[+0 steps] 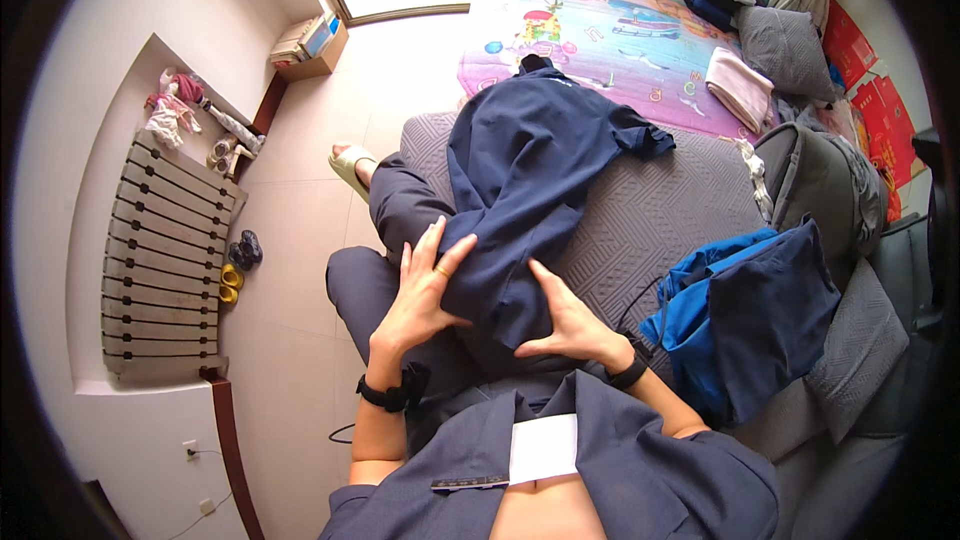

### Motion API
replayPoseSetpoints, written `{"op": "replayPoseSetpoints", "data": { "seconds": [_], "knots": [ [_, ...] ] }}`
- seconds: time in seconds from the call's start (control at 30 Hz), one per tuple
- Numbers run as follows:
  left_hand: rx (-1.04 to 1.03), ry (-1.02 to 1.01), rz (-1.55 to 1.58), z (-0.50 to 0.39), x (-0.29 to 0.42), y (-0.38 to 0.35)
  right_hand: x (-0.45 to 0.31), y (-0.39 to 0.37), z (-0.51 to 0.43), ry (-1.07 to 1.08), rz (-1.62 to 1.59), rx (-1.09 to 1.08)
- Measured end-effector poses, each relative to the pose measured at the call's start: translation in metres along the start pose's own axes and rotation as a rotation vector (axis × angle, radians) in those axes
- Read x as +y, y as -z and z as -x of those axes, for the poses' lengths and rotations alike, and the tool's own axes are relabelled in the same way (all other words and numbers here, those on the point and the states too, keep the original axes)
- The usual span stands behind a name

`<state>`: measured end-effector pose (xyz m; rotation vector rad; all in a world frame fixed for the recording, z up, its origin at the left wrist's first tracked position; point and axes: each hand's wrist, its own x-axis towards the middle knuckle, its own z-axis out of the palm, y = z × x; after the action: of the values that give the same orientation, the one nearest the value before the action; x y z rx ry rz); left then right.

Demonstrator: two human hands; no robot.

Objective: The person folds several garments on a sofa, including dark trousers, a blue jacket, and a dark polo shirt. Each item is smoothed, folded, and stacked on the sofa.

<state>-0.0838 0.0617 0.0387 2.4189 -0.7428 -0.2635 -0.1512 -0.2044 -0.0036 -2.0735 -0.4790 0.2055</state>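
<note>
A dark navy short-sleeved shirt lies spread over a grey quilted cover, its collar pointing away from me. The near end reaches down to my lap. On the left edge of that end rests my left hand, with a ring on one finger and the fingers spread. My right hand faces it from the other side, thumb and fingers wide apart against the cloth. Neither hand is closed on the fabric. Black bands circle both my wrists.
To the right lie a folded navy garment and a blue cloth, beside a grey backpack. A colourful play mat covers the far end, with a folded pink towel and a grey cushion. Small shoes stand on the tiled floor at left.
</note>
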Motion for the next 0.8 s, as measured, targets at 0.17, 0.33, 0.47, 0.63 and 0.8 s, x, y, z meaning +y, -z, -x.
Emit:
{"op": "replayPoseSetpoints", "data": {
  "seconds": [0.17, 0.33, 0.47, 0.63, 0.8],
  "knots": [
    [0.373, -0.014, 0.273, -0.004, 0.0, -0.007, -0.048, -0.018, -0.012, -0.133, 0.099, 0.153],
    [0.496, -0.166, 0.116, -0.01, 0.023, -0.043, -0.036, -0.024, -0.014, -0.093, 0.056, 0.351],
    [0.662, 0.134, 0.763, -0.016, 0.017, -0.061, -0.013, -0.006, -0.007, -0.136, 0.186, 0.392],
    [0.757, 0.161, 0.83, -0.006, 0.004, -0.063, 0.006, 0.006, 0.002, -0.045, 0.383, 0.502],
    [0.922, 0.156, 0.841, 0.002, 0.015, -0.032, -0.001, 0.015, 0.0, -0.186, -0.458, 0.81]
  ]
}}
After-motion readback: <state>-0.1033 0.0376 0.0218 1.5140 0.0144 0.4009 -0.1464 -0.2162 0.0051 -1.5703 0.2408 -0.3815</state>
